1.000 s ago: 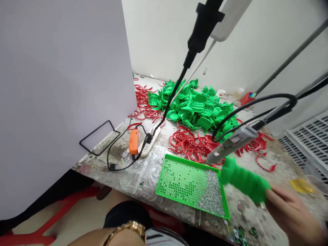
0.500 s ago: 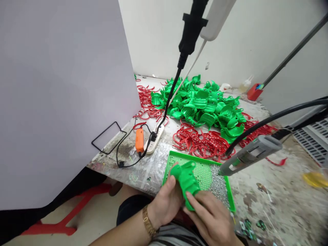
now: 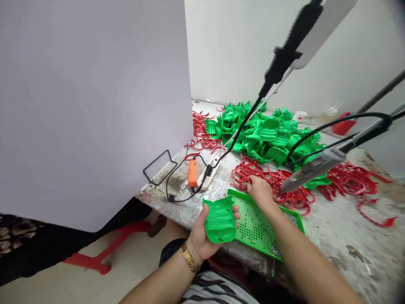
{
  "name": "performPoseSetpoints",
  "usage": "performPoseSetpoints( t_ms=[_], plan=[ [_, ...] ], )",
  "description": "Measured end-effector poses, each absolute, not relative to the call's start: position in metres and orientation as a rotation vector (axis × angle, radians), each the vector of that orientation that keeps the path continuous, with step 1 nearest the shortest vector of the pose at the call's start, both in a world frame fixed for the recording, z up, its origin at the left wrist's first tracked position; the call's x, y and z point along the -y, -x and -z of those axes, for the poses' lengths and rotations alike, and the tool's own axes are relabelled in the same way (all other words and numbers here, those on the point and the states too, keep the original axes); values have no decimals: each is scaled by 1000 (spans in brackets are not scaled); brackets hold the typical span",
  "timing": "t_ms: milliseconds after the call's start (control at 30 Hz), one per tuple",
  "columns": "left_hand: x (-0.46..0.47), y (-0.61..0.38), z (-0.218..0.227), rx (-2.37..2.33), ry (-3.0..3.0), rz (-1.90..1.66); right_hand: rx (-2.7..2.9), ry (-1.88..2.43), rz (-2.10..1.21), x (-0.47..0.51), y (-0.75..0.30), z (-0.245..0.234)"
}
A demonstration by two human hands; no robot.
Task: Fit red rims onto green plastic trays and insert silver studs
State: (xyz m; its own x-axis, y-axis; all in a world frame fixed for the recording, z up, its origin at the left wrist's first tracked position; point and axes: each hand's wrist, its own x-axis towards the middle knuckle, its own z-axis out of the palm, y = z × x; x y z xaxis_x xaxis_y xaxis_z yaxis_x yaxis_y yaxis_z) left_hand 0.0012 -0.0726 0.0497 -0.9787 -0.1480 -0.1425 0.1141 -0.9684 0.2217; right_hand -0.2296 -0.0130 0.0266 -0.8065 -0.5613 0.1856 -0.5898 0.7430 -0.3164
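My left hand holds a curved green plastic shell, its hollow ribbed side facing up. The thumb lies on the shell's left edge and the fingertips show past its right edge. Beyond the tray, my right hand reaches into a heap of red curved plastic strips with white dots. Its fingers are curled down and pinch at a red strip on the near left of the heap; the fingertips are partly hidden. Under the right forearm sits a green perforated tray with small metal pieces at its right end.
A large pile of green shells lies behind the strips. A grey electric screwdriver hangs over the tray's right side. Left of the tray are a power strip, an orange adapter and a black wire frame. A pale panel stands at left.
My right hand has let go of the green shell and moved forward to the red strips. My left hand now holds the shell alone, turned hollow side up. The view has shifted left.
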Motion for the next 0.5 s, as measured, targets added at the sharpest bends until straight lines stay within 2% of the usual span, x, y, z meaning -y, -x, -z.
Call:
performPoseSetpoints(
  t_ms=[300,500],
  plan=[
    [78,-2,-39,350,-219,2978,2672,-848,-644,-5,222,-40],
    [81,1,-46,478,-314,3042,2491,-740,-956,-26,220,-42]
  ],
)
